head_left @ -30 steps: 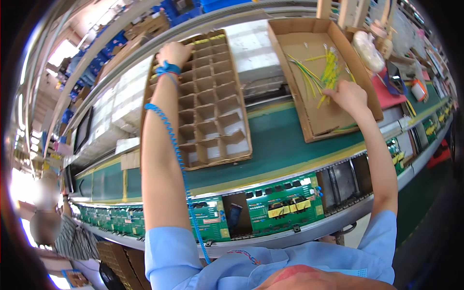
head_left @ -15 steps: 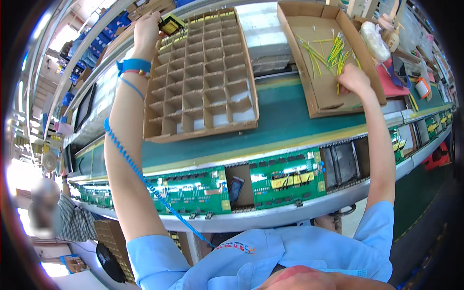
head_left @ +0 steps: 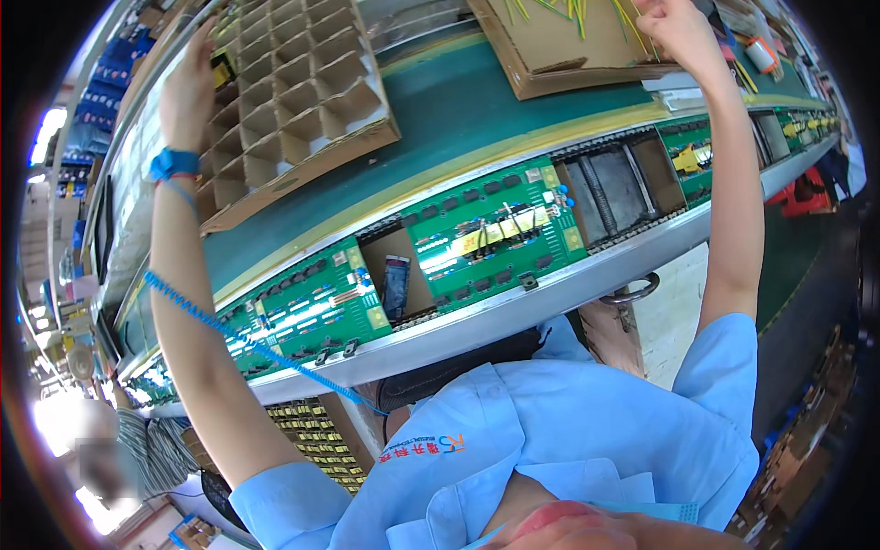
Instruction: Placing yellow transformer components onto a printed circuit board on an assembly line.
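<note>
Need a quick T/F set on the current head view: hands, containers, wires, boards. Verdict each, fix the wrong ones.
1. The left hand is at the left edge of the partitioned cardboard box. True.
2. The right hand is at the shallow cardboard tray. True.
3. A wristband is on the right wrist. False: the blue wristband is on the left wrist.
4. Yellow-green wires lie in the shallow cardboard tray. True.
5. The boards along the metal rail are red. False: the circuit boards are green.
</note>
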A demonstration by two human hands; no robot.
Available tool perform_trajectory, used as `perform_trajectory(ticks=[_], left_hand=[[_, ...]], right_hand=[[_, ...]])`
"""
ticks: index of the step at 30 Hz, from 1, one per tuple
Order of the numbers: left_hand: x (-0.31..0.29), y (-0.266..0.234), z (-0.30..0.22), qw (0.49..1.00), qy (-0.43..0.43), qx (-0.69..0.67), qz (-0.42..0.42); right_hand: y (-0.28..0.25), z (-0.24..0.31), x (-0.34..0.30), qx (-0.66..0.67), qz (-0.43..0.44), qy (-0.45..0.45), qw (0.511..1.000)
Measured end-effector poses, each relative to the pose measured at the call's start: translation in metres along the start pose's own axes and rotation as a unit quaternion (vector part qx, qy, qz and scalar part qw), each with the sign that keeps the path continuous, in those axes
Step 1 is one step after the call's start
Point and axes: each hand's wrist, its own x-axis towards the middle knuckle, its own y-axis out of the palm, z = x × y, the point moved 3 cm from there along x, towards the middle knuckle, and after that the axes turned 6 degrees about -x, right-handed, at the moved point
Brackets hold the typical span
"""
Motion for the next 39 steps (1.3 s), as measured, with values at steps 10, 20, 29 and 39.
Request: perform_trajectory(ticks=[10,20,29,39], left_hand=[[0.01,-0.001,0.041,0.958,0.012,-0.123,0.257],[0.008,-0.104,0.073,0.863,-0.256,-0.429,0.079],[-0.122,-0.093,-0.142,0.796,-0.251,-0.535,0.135],[-0.207,-0.054,-0.21,0.686,-0.35,-0.56,0.306]], right_hand=[[0.019,0.085,-0.135,0.358,0.196,-0.086,0.909],[0.038,0.09,-0.144,0.333,0.128,-0.187,0.915],[0.038,0.091,-0.148,0.315,0.133,-0.201,0.918],[0.04,0.091,-0.15,0.339,0.19,-0.163,0.907]])
